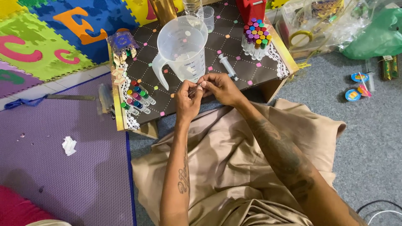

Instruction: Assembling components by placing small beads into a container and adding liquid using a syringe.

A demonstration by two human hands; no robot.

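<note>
On the low table (268, 73), both hands are pinching one small clear vial (193, 89): left hand (187, 100) and right hand (220, 88) closed around it. Behind them, a measuring jug (184, 48) is sitting with little liquid visible; capped vials (256, 37) are standing bunched.

Single head-worn camera is looking steeply down from above the seated person's lap, facing forward toward a low table (268, 71) sitting at twelve o'clock. It is riding close in, with both forearms running up from six o'clock and the left hand (187, 99) and right hand (220, 87) meeting near frame centre. No second view is sharing the scene; floor mats are showing at nine, grey carpet at three.
</note>
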